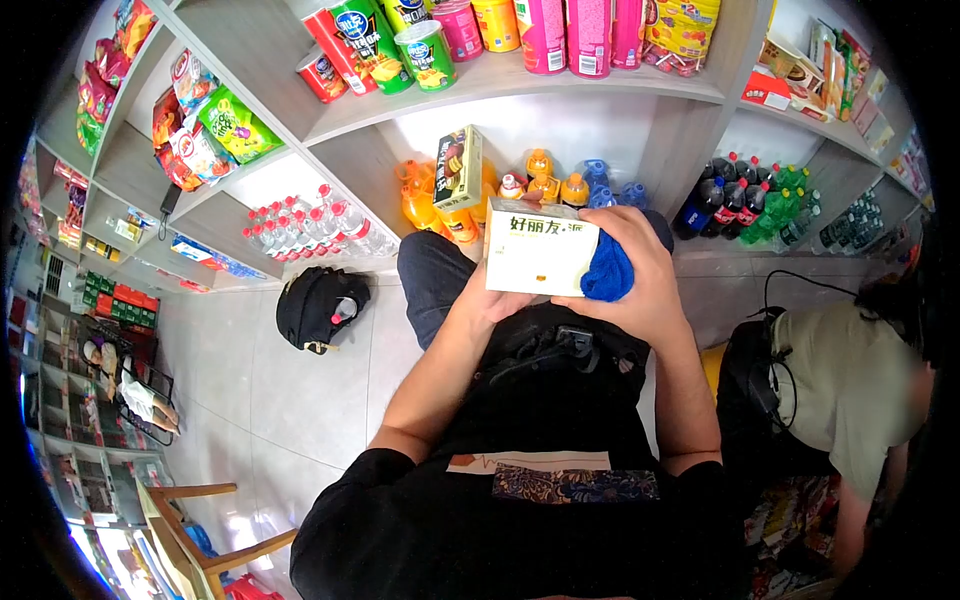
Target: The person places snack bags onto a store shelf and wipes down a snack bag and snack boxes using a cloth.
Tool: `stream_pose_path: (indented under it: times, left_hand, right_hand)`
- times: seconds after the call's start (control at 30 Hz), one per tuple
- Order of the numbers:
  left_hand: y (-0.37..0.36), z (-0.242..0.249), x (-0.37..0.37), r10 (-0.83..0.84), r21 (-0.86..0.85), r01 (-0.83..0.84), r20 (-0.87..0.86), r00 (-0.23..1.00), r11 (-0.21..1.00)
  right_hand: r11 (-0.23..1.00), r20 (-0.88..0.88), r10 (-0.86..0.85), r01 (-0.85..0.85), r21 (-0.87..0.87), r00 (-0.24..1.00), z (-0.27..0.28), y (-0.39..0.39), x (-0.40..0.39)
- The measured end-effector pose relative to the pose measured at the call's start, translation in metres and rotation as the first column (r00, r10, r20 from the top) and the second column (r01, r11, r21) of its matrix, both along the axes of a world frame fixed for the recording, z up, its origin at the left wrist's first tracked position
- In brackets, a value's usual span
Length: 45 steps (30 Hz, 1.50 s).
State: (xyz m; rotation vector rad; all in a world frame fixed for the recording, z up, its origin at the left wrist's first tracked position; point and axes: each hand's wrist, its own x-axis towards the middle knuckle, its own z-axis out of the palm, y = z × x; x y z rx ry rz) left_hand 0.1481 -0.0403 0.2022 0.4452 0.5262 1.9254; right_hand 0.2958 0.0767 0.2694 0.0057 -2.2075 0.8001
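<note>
In front of my lap I hold a cream-white pie box (pixel 535 255) with green Chinese lettering, one broad side facing up. My left hand (pixel 488 298) grips its left end and lower edge, the fingers partly hidden behind it. My right hand (pixel 645 262) is closed round a bunched blue cloth (pixel 607 272) at the box's right end. The cloth presses against the box and covers its right corner. Just beyond, a dark brown and cream snack box (pixel 459 168) stands among orange drink bottles (pixel 421 208) on the lower shelf.
Snack cans (pixel 427 57) line the shelf above. Clear bottles with red caps (pixel 300 228) stand at left, cola bottles (pixel 716 205) at right. A black backpack (pixel 318 308) lies on the floor. Another person (pixel 835 370) is at right; a wooden chair (pixel 205 545) stands at lower left.
</note>
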Motion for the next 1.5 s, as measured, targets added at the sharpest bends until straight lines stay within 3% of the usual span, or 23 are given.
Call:
stream_pose_path:
  times: [0.67,0.77,0.87,0.97,1.07,1.17,1.27,1.37,1.5]
  left_hand:
    - [-0.002,0.003,0.002,0.004,0.028,-0.005,0.02,1.0,1.0]
    - [-0.003,-0.005,-0.004,-0.023,-0.004,0.023,-0.102,0.995,1.0]
    - [-0.002,-0.005,-0.003,-0.003,-0.019,0.001,-0.105,0.994,1.0]
    - [-0.003,0.003,0.002,-0.027,0.056,0.024,0.047,0.999,0.998]
    - [-0.004,0.004,0.001,-0.025,0.039,0.023,0.046,0.999,0.999]
    - [-0.003,-0.005,-0.003,-0.006,-0.017,0.004,-0.088,0.996,1.0]
    - [-0.002,-0.005,-0.002,0.022,-0.026,-0.025,-0.104,0.994,0.999]
    - [-0.003,0.0,0.0,-0.002,0.03,0.0,0.051,0.999,1.0]
    - [-0.005,-0.012,-0.009,0.026,-0.054,-0.024,0.038,0.999,0.998]
  right_hand:
    - [0.999,0.005,0.031,-0.031,-0.03,0.999,-0.001,-0.002,0.0]
    - [0.998,0.015,0.037,-0.036,-0.049,0.999,-0.001,-0.003,-0.001]
    - [1.0,0.002,0.022,-0.022,-0.012,1.0,0.002,-0.002,0.0]
    - [0.999,0.021,0.028,-0.027,-0.031,0.999,-0.001,-0.002,0.0]
    - [0.998,0.04,0.034,-0.032,-0.056,0.999,-0.002,-0.003,0.0]
    - [0.998,0.042,0.034,-0.032,-0.053,0.999,-0.002,-0.003,0.0]
    - [0.998,0.042,0.037,-0.035,-0.051,0.998,-0.003,-0.003,0.0]
    - [0.997,0.035,0.049,-0.047,-0.056,0.998,-0.005,-0.002,-0.001]
    - [0.982,0.06,0.082,-0.07,-0.176,0.995,-0.005,0.0,-0.002]
